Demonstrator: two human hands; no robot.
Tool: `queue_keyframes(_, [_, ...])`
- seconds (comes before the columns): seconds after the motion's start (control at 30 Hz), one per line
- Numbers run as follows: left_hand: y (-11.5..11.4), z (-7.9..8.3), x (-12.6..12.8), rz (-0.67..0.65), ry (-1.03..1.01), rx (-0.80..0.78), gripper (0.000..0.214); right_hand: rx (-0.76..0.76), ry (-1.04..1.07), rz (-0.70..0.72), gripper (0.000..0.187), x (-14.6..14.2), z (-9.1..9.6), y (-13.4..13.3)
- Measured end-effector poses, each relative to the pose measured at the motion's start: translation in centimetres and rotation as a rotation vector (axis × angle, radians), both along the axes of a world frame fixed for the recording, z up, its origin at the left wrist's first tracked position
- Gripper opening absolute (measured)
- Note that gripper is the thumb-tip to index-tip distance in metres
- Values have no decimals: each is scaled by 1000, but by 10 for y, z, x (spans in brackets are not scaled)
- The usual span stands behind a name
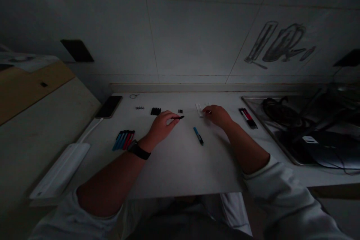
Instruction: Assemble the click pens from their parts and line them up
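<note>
Fingers (169, 117) of the left hand (161, 126) are pinched closed on a thin black piece (179, 117), whose free end pokes out to the right just above the bench (180, 165). It looks like a slim pen part: probably very light, stiff and smooth, so it could easily roll or slip. A pinch near its middle, between thumb and forefinger, would likely suit it best.

In the same head view, the right hand (218, 115) lies curled, knuckles up, at the far side of the bench, its fingertips touching some small white strips (199, 109). The scene is too dim to tell whether it grips anything.

Between the hands, nearer the person, a blue pen (198, 135) lies loose. A bundle of blue and red pens (123, 140) sits left of the left wrist, which wears a dark watch (138, 150). Behind the left hand are small black caps (155, 111); a phone (109, 106) lies at the far left corner.
</note>
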State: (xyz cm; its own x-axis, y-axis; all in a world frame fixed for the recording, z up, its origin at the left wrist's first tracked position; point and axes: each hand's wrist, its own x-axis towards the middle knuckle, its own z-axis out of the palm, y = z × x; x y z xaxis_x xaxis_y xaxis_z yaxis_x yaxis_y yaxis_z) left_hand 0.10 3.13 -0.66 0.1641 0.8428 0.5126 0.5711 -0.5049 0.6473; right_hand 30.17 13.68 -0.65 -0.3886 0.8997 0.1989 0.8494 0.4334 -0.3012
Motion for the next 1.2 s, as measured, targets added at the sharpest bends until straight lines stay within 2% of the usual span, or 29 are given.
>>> queue_keyframes(0.2, [1, -3, 0, -19, 67, -8, 10, -95, -208, 10, 31, -5, 7, -6])
queue_keyframes(0.4, [1, -4, 0, -20, 94, -6, 10, -95, -278, -44, 28, -6, 20, -12])
queue_keyframes(0.7, [3, -5, -1, -7, 94, -3, 10, -181, -482, 94, 20, 1, 34, -24])
queue_keyframes(0.8, [3, -5, -2, 19, 83, 19, 9, -189, -396, 233, 17, -4, 34, -29])
queue_keyframes(0.93, [3, -5, -2, 58, 90, 25, 6, -139, -54, 398, 14, -22, 36, -37])
queue_keyframes(1.07, [3, -4, -2, 72, 114, 19, 7, -60, 183, 439, 12, -39, 37, -45])
queue_keyframes(1.2, [3, -5, -2, 55, 130, 38, 8, -5, 238, 452, 14, -45, 31, -48])
